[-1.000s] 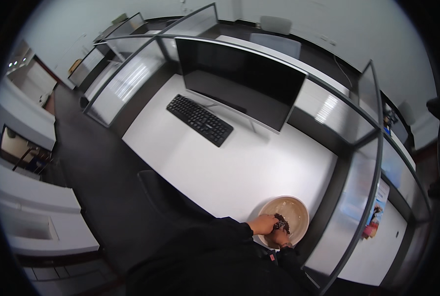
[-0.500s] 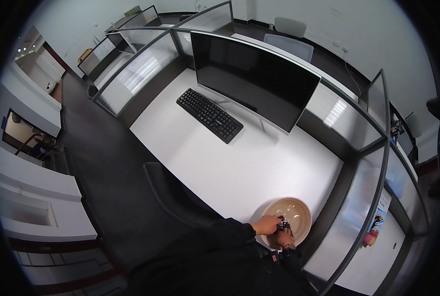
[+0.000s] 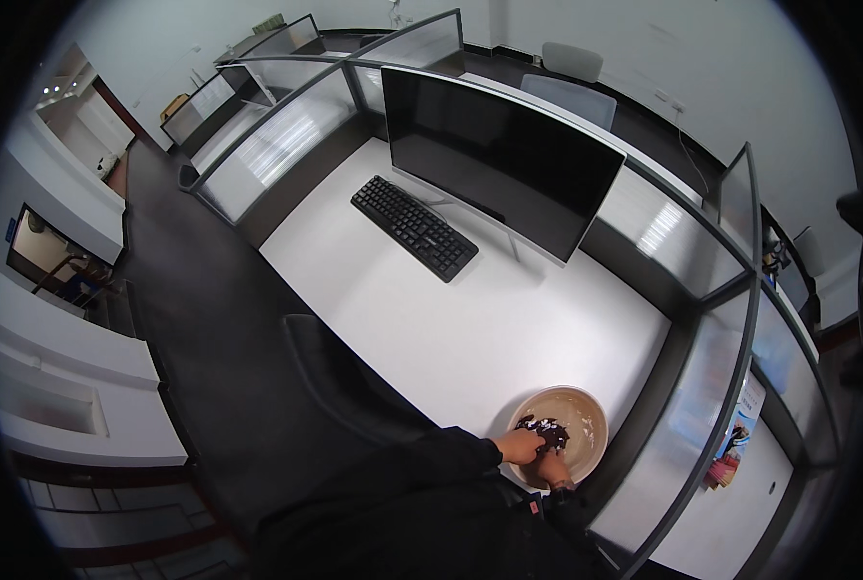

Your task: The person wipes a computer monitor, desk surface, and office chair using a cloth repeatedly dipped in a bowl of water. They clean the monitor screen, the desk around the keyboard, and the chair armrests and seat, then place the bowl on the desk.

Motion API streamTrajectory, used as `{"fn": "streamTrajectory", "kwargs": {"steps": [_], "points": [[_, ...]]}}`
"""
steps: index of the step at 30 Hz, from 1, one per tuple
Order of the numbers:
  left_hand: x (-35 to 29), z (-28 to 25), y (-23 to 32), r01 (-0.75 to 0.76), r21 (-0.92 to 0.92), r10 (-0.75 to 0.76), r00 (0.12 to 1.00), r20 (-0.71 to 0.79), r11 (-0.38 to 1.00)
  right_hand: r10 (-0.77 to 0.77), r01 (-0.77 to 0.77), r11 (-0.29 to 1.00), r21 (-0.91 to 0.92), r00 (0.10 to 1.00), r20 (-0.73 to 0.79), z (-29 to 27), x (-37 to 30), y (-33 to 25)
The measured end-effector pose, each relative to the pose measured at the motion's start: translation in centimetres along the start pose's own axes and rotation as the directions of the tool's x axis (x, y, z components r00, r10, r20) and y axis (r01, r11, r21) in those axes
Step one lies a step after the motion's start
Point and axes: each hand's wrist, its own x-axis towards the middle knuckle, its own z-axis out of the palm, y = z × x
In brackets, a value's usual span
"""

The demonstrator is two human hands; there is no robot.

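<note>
A round beige basin point(image 3: 597, 425) stands at the near right corner of the white desk, with some water in its bottom. In it lies a dark, crumpled cloth point(image 3: 545, 427) flecked with white patches that could be foam or a print. My left hand point(image 3: 518, 447) reaches in from the left, its fingers closed on the near edge of the cloth. Just beside it, my right hand point(image 3: 553, 468) grips the same cloth from the near side. The fingertips of both hands are partly hidden by the cloth.
A large black monitor point(image 3: 499, 159) stands at the back of the desk point(image 3: 422, 338), with a black keyboard point(image 3: 414, 229) in front. Framed partitions point(image 3: 697, 425) border the desk. A black chair point(image 3: 335, 372) is at the near left. Beyond the right partition lie colourful leaflets point(image 3: 734, 445).
The cloth, bunched between my hands before, now spreads farther toward the basin's far left side, showing more white patches. Both hands have shifted slightly toward the near left.
</note>
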Motion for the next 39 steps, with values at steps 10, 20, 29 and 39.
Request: {"fn": "streamTrajectory", "kwargs": {"steps": [10,20,29,39], "points": [[-0.3,-0.8,0.7,0.05,-0.239,-0.101,0.973,-0.208,0.97,0.181,-0.155,0.814,0.56,0.983,0.008,-5.7,-1.0,-1.2],[1.1,-3.6,2.2,-0.254,-0.47,0.191,0.965,-0.178,0.845,0.361,0.173,0.403,0.899,0.872,-0.33,-12.1,-3.1,-4.3],[1.2,-4.0,4.9,-0.022,-0.807,-0.108,0.989,-0.105,0.591,0.515,0.179,0.085,0.98,0.834,-0.197,-12.0,-2.3,-4.0],[0.6,-3.3,6.0,0.056,-0.895,-0.112,0.994,0.007,0.442,0.438,-0.057,-0.283,0.957,0.88,0.182,-14.3,-3.4,-5.6]]}}
